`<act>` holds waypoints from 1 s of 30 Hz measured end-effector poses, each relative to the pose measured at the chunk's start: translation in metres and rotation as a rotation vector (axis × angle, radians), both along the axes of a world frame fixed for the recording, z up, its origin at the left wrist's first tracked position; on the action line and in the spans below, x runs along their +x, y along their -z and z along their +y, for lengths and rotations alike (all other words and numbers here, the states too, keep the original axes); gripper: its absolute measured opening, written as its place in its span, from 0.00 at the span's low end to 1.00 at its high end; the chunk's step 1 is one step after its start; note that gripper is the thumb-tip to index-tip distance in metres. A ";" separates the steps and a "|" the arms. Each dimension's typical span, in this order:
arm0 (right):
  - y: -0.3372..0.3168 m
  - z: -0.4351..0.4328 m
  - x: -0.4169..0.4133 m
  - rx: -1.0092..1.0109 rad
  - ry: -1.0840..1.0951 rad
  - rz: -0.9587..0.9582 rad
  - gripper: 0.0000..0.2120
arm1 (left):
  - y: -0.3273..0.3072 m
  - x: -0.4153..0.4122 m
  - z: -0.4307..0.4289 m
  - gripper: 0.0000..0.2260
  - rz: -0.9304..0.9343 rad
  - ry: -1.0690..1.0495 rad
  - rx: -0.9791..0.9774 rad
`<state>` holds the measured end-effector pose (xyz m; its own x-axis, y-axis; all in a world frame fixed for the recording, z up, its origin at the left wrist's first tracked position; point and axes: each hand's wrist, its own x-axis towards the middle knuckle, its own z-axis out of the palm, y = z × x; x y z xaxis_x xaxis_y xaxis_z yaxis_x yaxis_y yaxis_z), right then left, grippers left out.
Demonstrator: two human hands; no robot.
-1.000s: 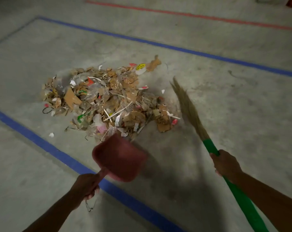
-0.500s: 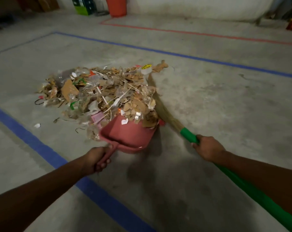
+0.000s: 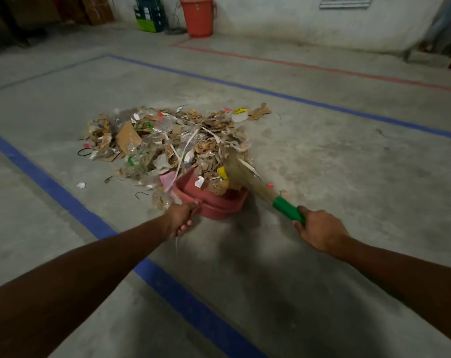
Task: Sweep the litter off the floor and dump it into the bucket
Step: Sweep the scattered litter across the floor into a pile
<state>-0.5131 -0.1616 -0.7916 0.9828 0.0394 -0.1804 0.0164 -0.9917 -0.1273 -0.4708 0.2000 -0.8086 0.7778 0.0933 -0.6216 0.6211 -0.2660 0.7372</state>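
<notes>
A heap of litter (image 3: 172, 135), cardboard scraps, plastic and paper strips, lies on the concrete floor. My left hand (image 3: 180, 219) grips the handle of a red dustpan (image 3: 214, 205) whose mouth sits against the heap's near edge, with some scraps inside it. My right hand (image 3: 320, 228) holds the green handle of a straw broom (image 3: 247, 177); its bristles lie over the litter at the pan's right side. An orange-red bucket (image 3: 197, 16) stands far off by the back wall.
Blue tape lines (image 3: 72, 202) and a red line (image 3: 322, 68) mark the floor. A green and black box (image 3: 149, 15) and brown cartons (image 3: 98, 9) stand by the wall left of the bucket. Loose scraps (image 3: 81, 185) lie left of the pan.
The dustpan came down from the air to the heap's edge. The broom swung left from beside the pile and now presses litter into the pan. My view rose, showing the bucket.
</notes>
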 end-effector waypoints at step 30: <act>0.025 0.022 0.121 0.253 0.245 0.131 0.19 | -0.005 0.067 0.059 0.22 0.355 0.109 -0.146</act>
<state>-0.3925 -0.1398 -0.8162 0.9379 -0.1343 -0.3200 -0.2500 -0.9010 -0.3546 -0.4042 0.2586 -0.8038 0.5127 -0.0875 -0.8541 0.8180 -0.2524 0.5168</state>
